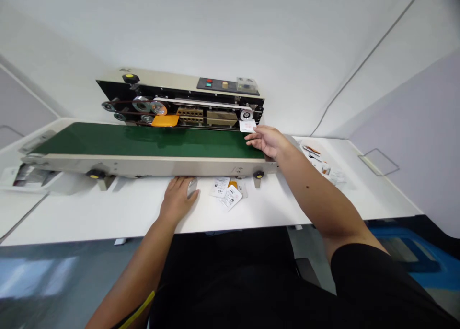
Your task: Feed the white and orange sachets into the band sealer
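Observation:
My right hand (268,141) pinches a small white packet (247,126) with reddish print by its edge. It holds the packet at the right end of a band sealing machine (179,99), just below the white wheel. An orange packet (166,121) is at the machine's rollers further left, above the green conveyor belt (161,143). On the table in front of the conveyor, my left hand (178,198) lies flat with its fingers stretched and thumb apart. A greyish packet (192,187) shows between thumb and forefinger; whether the hand touches it I cannot tell.
Several white and orange packets (230,194) lie on the white table (280,199) before the conveyor. More packets (318,158) are heaped beyond its right end. A white bin (68,182) stands under the left end. Black knobs (258,174) stick out along the conveyor's front.

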